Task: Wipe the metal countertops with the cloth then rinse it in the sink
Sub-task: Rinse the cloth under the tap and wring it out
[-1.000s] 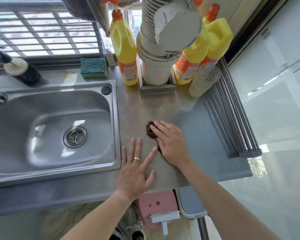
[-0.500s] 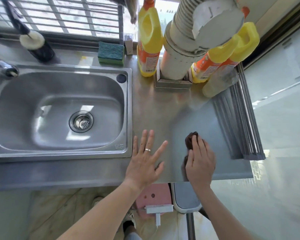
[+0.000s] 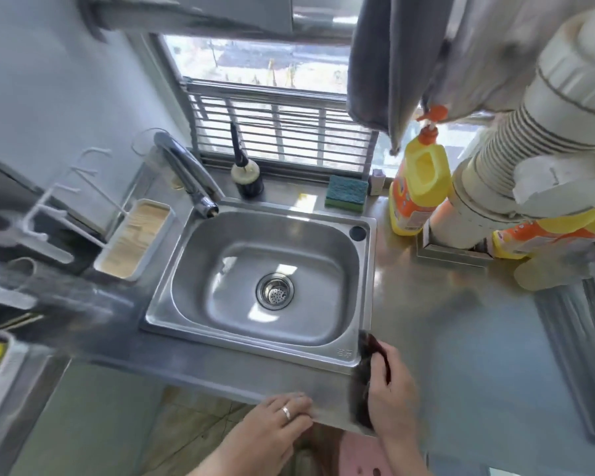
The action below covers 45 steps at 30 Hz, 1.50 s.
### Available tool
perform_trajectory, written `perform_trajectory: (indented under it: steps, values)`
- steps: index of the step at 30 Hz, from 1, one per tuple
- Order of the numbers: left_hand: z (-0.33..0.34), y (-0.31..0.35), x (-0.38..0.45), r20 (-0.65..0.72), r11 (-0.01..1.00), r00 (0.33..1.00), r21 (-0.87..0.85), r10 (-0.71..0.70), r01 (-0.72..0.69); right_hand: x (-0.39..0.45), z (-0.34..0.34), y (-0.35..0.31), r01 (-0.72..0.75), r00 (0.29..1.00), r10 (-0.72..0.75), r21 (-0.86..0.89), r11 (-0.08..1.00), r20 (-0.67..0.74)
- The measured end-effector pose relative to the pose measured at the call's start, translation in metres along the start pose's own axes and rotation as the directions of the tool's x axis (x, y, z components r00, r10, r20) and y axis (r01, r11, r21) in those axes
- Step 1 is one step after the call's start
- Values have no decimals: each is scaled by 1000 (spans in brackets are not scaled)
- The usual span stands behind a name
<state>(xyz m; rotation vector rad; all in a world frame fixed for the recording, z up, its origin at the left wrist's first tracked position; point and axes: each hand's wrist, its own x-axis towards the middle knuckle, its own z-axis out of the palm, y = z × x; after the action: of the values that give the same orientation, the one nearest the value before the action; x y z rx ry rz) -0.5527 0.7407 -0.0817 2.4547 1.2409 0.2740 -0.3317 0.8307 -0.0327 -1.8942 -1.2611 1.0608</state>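
Note:
The dark brown cloth (image 3: 366, 369) lies on the metal countertop (image 3: 461, 338) at the sink's front right corner. My right hand (image 3: 390, 389) lies over the cloth with fingers curled round it. My left hand (image 3: 272, 424), with a ring on it, rests at the countertop's front edge, fingers bent over the rim. The steel sink (image 3: 265, 280) sits in the middle with a round drain (image 3: 275, 291) and the tap (image 3: 189, 176) at its back left.
Yellow detergent bottles (image 3: 421, 187) and a ribbed white pipe (image 3: 488, 187) stand at the back right. A green sponge (image 3: 347, 193) and a dark brush holder (image 3: 246, 176) sit by the window. A tray (image 3: 134, 235) is left of the sink; a rolled rack (image 3: 584, 338) at right.
My right hand has slid the cloth leftward to the sink's front right corner. My left hand has drawn back from flat on the counter to its front edge. The view has lifted and swung left.

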Motion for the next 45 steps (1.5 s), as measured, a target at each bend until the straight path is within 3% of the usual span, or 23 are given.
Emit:
perform_trajectory:
  steps: [3,7,9,12,18,22,24,27,32,36,38,43,45]
  values:
    - [-36,-41,-11,-122,993,985,-5,-122,122,-1,40,-63,-208,968,166,236,949,187]
    - [-78,-89,-3,-219,944,919,-70,-329,321,21,100,-109,-599,784,435,358,716,442]
    - [-90,-119,2,-213,855,830,-188,-516,483,31,129,-122,-705,700,480,409,579,529]
    - [-105,-157,24,-182,643,635,-418,-751,641,47,153,-134,-773,632,446,478,417,633]
    - [-143,-237,91,-2,228,353,-767,-936,600,75,192,-145,-768,634,320,524,368,704]
    - [-155,-279,128,250,-160,211,-916,-945,369,90,206,-152,-754,653,318,551,358,687]
    - [-157,-297,141,307,-245,189,-925,-933,290,100,215,-152,-748,661,319,564,348,679]
    - [-152,-316,153,312,-269,167,-933,-935,239,117,226,-148,-746,665,356,562,357,656]
    - [-143,-314,161,222,-181,129,-945,-966,271,140,237,-135,-753,655,390,524,398,647]
    - [-154,-312,154,236,-202,247,-967,-940,156,154,244,-130,-769,637,410,494,407,653]
    - [-158,-312,153,253,-217,264,-963,-931,158,159,250,-133,-776,626,431,462,430,650]
    - [-151,-307,160,268,-233,161,-950,-950,206,168,266,-137,-802,588,501,381,459,635]
    - [-154,-304,161,283,-258,133,-950,-950,176,172,269,-140,-813,578,482,415,407,659]
